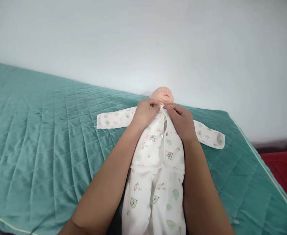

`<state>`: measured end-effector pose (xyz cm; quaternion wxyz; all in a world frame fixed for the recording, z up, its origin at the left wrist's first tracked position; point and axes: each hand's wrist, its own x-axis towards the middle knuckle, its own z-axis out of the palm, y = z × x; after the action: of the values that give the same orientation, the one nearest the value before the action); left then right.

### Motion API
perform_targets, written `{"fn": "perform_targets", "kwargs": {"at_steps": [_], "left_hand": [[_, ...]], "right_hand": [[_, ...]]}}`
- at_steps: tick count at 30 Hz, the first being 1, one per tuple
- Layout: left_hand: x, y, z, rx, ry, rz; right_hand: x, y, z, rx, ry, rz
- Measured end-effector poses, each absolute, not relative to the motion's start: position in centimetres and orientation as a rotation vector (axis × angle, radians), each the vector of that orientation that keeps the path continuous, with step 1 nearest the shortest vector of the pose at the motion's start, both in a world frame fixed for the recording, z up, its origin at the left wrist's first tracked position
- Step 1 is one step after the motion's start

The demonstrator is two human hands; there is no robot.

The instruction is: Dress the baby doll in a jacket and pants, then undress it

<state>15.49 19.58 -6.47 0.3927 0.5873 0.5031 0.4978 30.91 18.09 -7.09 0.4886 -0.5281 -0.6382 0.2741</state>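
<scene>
A baby doll (162, 94) lies on its back on a teal quilted bed (48, 130), its head toward the wall. It wears a white printed shirt (158, 143) and matching trousers (155, 202), with both sleeves spread out sideways. My left hand (145, 112) and my right hand (181, 120) meet at the doll's neck. Both pinch the shirt's collar edges around the top button (161, 106), fingers closed on the fabric. Lower buttons show down the shirt's front.
A pale wall (158, 42) rises right behind the bed. The bed's right edge (263, 163) runs diagonally, and a red object (284, 173) sits beyond it on the floor side. Wide bare quilt stretches to the left.
</scene>
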Motion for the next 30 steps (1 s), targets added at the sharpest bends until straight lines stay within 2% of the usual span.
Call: {"fn": "perform_targets", "kwargs": {"at_steps": [7,17,30], "left_hand": [[15.5,17.8,-7.2,1.585,1.373,1.384],[15.3,13.7,-7.5,1.553,1.203,1.376],[15.0,14.0,-6.8,1.571,1.190,1.223]], "right_hand": [[29.9,14.2,-7.6,-1.222,-1.624,0.158],[28.4,10.9,-7.9,-1.471,-1.566,0.398],[29.6,12.1,-7.0,-1.387,-1.380,0.675]]}}
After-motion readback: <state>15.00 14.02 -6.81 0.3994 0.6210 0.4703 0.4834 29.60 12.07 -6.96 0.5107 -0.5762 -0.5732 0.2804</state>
